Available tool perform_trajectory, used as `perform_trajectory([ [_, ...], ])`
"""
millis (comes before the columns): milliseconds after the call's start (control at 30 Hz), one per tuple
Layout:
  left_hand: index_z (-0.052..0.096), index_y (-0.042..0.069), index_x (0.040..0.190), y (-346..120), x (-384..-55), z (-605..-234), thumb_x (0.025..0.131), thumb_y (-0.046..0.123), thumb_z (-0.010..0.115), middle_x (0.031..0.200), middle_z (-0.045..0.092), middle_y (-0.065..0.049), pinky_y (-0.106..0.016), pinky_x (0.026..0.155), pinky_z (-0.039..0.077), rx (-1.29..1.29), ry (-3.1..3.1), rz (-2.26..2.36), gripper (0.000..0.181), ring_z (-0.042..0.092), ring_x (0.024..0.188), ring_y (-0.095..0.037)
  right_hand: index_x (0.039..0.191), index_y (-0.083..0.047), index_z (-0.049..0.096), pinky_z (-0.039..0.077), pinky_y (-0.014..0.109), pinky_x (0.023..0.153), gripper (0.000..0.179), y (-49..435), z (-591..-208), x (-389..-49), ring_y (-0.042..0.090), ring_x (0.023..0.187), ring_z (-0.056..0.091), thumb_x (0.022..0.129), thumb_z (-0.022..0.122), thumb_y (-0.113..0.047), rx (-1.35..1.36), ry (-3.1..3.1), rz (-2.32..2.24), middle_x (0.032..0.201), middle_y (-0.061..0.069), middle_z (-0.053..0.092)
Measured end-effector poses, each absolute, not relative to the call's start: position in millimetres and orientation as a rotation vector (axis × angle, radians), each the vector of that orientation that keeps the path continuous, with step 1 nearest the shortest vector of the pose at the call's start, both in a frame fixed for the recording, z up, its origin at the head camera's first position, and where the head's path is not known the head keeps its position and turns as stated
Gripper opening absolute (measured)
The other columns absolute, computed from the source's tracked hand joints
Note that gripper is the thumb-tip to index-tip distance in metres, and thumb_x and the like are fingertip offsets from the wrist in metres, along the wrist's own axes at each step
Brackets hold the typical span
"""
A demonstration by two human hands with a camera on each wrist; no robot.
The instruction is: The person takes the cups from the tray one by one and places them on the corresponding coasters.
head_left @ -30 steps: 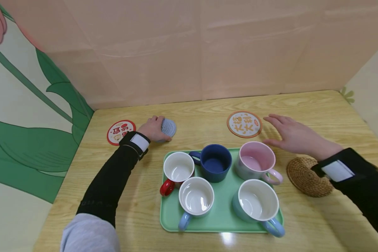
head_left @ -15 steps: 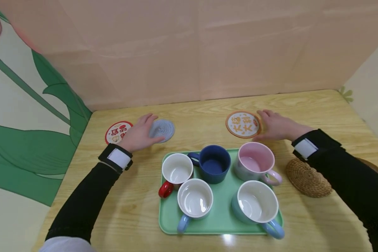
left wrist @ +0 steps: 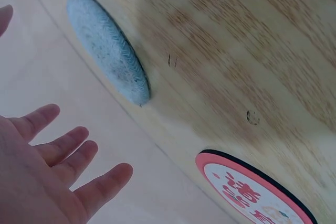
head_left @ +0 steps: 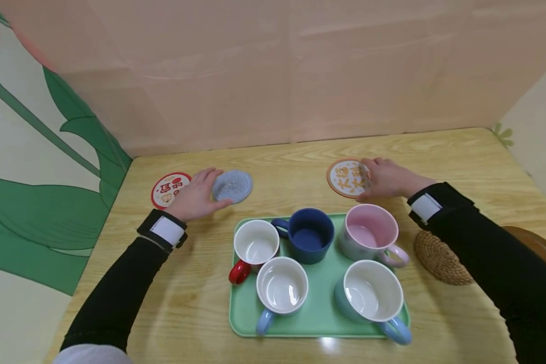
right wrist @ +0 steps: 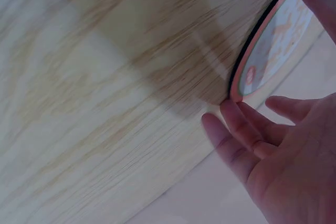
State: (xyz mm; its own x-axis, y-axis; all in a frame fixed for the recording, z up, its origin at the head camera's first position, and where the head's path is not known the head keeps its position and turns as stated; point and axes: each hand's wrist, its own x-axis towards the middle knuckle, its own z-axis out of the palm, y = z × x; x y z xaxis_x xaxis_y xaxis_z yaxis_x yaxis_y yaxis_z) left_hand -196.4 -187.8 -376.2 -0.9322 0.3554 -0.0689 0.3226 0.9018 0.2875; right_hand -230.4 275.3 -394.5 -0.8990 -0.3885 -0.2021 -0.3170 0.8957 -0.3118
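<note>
My right hand (head_left: 387,179) holds the right part of a round orange-rimmed coaster (head_left: 343,177) with printed characters. In the right wrist view, fingertips touch one end of its rim (right wrist: 234,88), and the thumb is at the other end. The coaster lies on the table near its back edge. At the left, my left hand (head_left: 194,196) hovers with spread fingers between a grey-blue woven coaster (head_left: 233,186) and a red-rimmed printed coaster (head_left: 166,189), which it partly covers. Both coasters also show in the left wrist view, apart from the fingers.
A green tray (head_left: 320,316) carries several mugs, including a navy mug (head_left: 310,236) and a pink mug (head_left: 368,230). Right of it are a woven rattan mat (head_left: 441,258) and a brown round piece (head_left: 534,245), partly behind my right sleeve. A pink-covered wall (head_left: 291,76) borders the table's back.
My left hand has let go of the grey-blue coaster and drawn back to the left. My right hand has moved left onto the orange-rimmed coaster.
</note>
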Motion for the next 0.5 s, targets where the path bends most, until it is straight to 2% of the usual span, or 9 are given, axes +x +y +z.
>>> perform_trajectory([
  [200, 0.035, 0.005, 0.147, -185, -195, -375, 0.085, 0.053, 0.068, 0.148, 0.034, -0.019, -0.057, 0.099, 0.039, 0.508, 2.94, 0.447, 0.085, 0.032, 0.135, -0.036, 0.142, 0.006, 0.031, 0.038, 0.062, 0.091, 0.103, 263, -395, -233, 0.051, 0.111, 0.042, 0.068, 0.086, -0.04, -0.549, 2.815, -0.429, 0.124, 0.038, 0.041],
  [500, 0.034, 0.005, 0.147, -185, -194, -376, 0.086, 0.052, 0.068, 0.148, 0.033, -0.02, -0.057, 0.102, 0.035, 0.489, 2.924, 0.452, 0.084, 0.03, 0.137, -0.037, 0.142, 0.006, 0.034, 0.039, 0.059, 0.092, 0.102, 240, -390, -238, 0.048, 0.113, 0.043, 0.069, 0.086, -0.04, -0.62, 2.785, -0.412, 0.125, 0.036, 0.043],
])
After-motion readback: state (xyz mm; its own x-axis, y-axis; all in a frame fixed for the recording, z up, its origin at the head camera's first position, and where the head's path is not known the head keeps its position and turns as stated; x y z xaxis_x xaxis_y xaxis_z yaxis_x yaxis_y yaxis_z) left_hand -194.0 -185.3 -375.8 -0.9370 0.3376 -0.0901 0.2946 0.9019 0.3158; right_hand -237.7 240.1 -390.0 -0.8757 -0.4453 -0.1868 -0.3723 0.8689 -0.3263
